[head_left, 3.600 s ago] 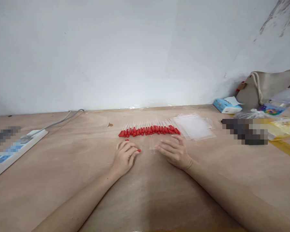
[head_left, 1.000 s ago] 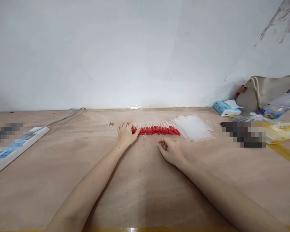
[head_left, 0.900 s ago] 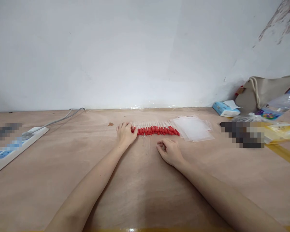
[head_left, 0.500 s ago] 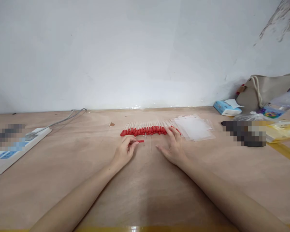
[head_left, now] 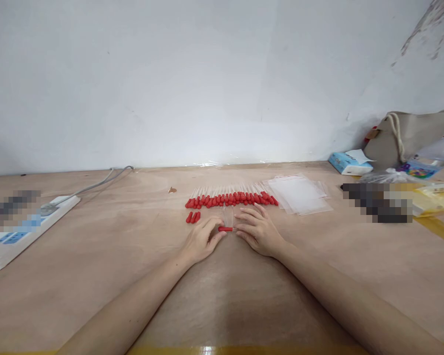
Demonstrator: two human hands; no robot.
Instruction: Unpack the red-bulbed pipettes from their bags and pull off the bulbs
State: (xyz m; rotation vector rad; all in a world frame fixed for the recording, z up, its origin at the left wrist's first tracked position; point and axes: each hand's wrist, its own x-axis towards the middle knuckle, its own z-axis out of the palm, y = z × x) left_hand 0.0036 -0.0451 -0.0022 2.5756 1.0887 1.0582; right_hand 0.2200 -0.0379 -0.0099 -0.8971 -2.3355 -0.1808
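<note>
Between the thumb and fingers of my left hand [head_left: 203,240] is a red rubber dropper bulb [head_left: 226,229], lying sideways with its narrow end toward the right. My right hand [head_left: 261,230] is closed at that end, its fingertips pinching what looks like a thin clear glass tube, mostly hidden. A few loose clear tubes [head_left: 227,215] lie just beyond my fingertips. Behind them stretches a row of droppers [head_left: 231,198], red bulbs toward me and clear tubes pointing at the wall. Several loose red bulbs [head_left: 193,217] rest left of my hands.
Clear plastic bags [head_left: 299,195] are stacked right of the row. Farther right are a tissue pack [head_left: 350,162], a grey bag [head_left: 414,133], a blurred dark object [head_left: 377,202] and yellow packaging [head_left: 436,199]. A power strip [head_left: 33,231] with a grey cable lies at left.
My left hand has moved right and nearer me with the red bulb, uncovering loose bulbs. My right hand has left the dropper row and closed in beside the bulb's end.
</note>
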